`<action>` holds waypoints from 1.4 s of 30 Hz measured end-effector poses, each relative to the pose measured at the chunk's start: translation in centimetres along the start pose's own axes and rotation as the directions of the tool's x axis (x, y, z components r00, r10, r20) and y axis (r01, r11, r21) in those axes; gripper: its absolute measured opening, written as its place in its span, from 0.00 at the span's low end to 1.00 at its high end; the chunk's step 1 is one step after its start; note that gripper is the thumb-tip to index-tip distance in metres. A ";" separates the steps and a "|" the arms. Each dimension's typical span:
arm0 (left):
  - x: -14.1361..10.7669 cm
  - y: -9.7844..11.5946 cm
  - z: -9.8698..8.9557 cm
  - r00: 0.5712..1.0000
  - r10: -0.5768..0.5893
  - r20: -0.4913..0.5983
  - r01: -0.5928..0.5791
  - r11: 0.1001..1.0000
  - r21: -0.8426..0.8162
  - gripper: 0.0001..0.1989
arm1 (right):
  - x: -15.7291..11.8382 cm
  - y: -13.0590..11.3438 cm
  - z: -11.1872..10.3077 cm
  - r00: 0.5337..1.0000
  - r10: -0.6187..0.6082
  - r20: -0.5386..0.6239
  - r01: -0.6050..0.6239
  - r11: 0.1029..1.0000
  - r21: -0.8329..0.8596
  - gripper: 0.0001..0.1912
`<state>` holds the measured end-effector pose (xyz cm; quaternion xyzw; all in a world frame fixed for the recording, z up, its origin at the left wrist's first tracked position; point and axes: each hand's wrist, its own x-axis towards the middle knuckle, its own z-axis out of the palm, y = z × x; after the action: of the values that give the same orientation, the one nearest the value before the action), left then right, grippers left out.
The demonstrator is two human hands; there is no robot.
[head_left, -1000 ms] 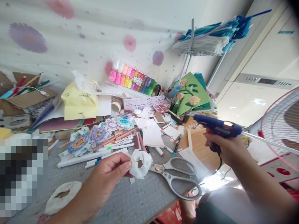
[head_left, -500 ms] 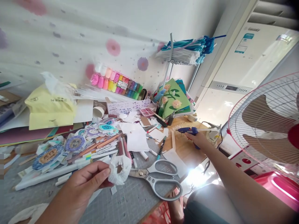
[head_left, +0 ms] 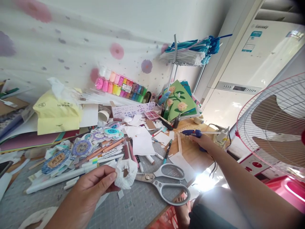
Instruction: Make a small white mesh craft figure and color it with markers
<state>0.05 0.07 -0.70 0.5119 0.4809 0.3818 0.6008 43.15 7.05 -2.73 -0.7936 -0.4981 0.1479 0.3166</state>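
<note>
My left hand [head_left: 95, 183] pinches a white crumpled paper ring [head_left: 125, 174] between thumb and fingers, above the grey cutting mat [head_left: 114, 211]. Grey-handled scissors [head_left: 164, 181] lie on the mat just right of the ring, their blade tips hidden behind it. At the table's right side, my right hand [head_left: 202, 141] is wrapped round a blue hot glue gun [head_left: 192, 133], its nozzle pointing left over the bare wood. A wooden stick [head_left: 179, 143] and a white paper sheet [head_left: 182, 165] lie near the gun. Another white paper ring [head_left: 39, 218] shows partly at the lower left.
Decorated paper rosettes [head_left: 82, 147], markers [head_left: 105, 159] and paper scraps [head_left: 143, 144] crowd the table's middle. Behind stand a yellow tissue pack [head_left: 57, 111], coloured clay packs [head_left: 121, 85] and a green flower card [head_left: 178, 100]. A pink-rimmed fan [head_left: 271, 127] stands close at the right.
The whole view has shifted slightly, so things sit a little further right. Both hands keep the same holds; the glue gun stays over the wood.
</note>
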 end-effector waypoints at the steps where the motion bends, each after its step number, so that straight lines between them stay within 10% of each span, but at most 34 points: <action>1: -0.1 0.2 0.1 1.000 0.005 0.002 -0.005 1.000 -0.007 0.13 | -0.4 0.1 -0.5 1.000 -0.016 0.016 0.016 0.999 -0.041 0.14; 8: -0.4 0.4 0.4 0.998 0.062 0.030 -0.059 0.994 -0.092 0.10 | -7.4 -0.6 -5.7 0.953 -0.289 0.087 0.302 0.919 -0.254 0.22; 11: -0.7 0.4 0.5 0.998 0.049 0.043 -0.045 0.996 -0.081 0.10 | -12.2 -4.7 -5.3 0.647 -0.616 0.450 0.708 0.704 -0.055 0.06; 13: -0.9 0.5 0.7 0.996 0.024 0.083 -0.019 0.998 -0.067 0.10 | -14.8 -8.5 -3.6 0.488 -0.777 0.398 0.810 0.573 0.126 0.09; 18: -1.2 0.7 1.0 0.985 -0.004 0.171 0.006 1.000 -0.015 0.09 | -16.2 -15.4 1.4 0.337 -0.936 0.099 0.892 0.351 0.284 0.14; 42: -1.4 1.0 1.3 0.997 0.060 0.038 -0.067 0.968 0.240 0.09 | -16.6 -16.4 3.2 0.014 -0.982 0.190 0.999 0.020 0.031 0.15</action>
<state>1.04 -1.37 0.51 0.6018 0.4980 0.3318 0.5288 22.32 -1.55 4.17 -0.2217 -0.9405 -0.0810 0.2445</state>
